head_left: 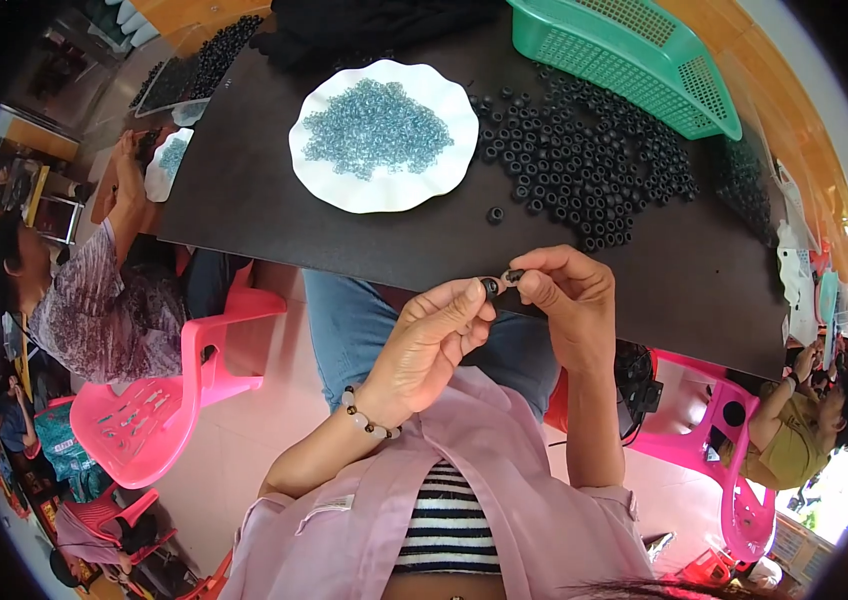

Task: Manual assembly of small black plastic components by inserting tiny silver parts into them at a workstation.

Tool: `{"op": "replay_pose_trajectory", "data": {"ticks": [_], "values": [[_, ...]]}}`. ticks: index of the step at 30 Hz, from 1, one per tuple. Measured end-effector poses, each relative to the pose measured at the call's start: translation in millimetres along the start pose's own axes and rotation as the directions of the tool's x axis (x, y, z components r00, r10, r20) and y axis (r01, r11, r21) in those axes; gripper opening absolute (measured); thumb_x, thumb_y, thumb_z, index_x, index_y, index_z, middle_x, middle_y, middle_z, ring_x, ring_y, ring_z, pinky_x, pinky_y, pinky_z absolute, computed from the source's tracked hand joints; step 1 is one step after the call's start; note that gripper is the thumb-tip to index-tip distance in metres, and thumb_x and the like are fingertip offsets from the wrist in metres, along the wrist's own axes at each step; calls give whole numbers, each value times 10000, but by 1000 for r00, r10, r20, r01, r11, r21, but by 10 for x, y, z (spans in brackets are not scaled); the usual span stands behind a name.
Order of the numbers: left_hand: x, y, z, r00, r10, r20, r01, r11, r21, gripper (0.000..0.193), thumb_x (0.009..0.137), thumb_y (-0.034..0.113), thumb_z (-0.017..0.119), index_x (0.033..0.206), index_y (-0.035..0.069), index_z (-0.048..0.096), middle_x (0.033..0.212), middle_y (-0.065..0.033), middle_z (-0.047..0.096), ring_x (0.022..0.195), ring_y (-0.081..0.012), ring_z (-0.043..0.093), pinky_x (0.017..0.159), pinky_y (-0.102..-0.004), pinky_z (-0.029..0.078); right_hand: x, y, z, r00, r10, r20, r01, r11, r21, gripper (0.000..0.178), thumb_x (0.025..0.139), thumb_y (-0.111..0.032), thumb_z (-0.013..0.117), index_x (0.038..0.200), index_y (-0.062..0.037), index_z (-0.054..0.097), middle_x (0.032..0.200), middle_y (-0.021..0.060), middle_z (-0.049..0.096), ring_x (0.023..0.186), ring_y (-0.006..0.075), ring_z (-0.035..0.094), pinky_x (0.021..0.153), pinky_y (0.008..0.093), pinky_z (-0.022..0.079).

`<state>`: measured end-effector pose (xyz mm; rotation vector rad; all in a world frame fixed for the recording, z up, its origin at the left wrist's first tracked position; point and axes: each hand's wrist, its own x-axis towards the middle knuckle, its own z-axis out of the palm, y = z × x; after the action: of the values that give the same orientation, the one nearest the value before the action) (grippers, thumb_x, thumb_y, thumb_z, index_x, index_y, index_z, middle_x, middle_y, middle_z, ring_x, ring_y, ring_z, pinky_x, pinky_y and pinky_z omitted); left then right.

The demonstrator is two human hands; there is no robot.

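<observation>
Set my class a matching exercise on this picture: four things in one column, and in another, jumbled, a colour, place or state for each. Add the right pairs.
Things
1. Plate
2. Basket
3. Bracelet
4. Left hand

Descriptions
A. Worn around a wrist
B. Pinching a small black piece
C. Bearing a heap of pale blue beads
D. Green, with small holes in its sides

Right pairs: 1-C, 2-D, 3-A, 4-B

A workshop, likely — black parts (584, 190) heaped on a table (244, 170), co-workers (109, 315).
</observation>
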<state>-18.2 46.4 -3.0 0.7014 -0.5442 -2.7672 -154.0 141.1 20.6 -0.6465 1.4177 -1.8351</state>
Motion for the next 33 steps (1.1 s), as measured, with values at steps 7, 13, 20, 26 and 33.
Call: {"op": "replay_pose_trajectory", "data": {"ticks": [7,13,20,26,33], "values": [[0,44,23,999,40,11,-41,997,62,221,907,224,610,1031,45,650,818,6,633,690,-45,560,651,-159,462,19,106,-56,997,-73,16,73,997,-16,141,782,-79,727,873,17,677,771,42,634,709,89,551,661,203,437],[2,63,-5,999,18,28,-20,998,62,234,898,238,621,1034,51,652,821,13,632,694,-45,555,654,-165,456,-1,151,0,981,-194,9,194,976,-100,209,741,-161,763,830,5,674,748,49,608,721,127,510,653,237,391],[5,51,-41,998,11,59,-15,998,55,244,881,236,642,1049,59,647,850,0,650,711,-55,568,660,-174,462,-7,208,16,952,-306,33,306,931,-197,190,717,-131,776,835,-8,692,769,53,619,768,146,504,689,249,395],[12,36,-70,998,26,55,-30,995,91,264,877,233,648,1070,55,643,867,-22,668,726,-64,586,654,-179,465,-3,169,24,942,-333,48,335,912,-236,181,703,-105,780,839,-15,701,768,44,616,777,143,495,687,247,395],[23,34,-107,994,72,77,-84,983,161,267,869,230,659,1067,52,647,869,-41,678,736,-73,600,659,-189,465,-3,166,-13,930,-353,97,365,877,-311,183,694,-90,782,841,-16,702,770,40,618,776,134,496,663,231,397]]}}
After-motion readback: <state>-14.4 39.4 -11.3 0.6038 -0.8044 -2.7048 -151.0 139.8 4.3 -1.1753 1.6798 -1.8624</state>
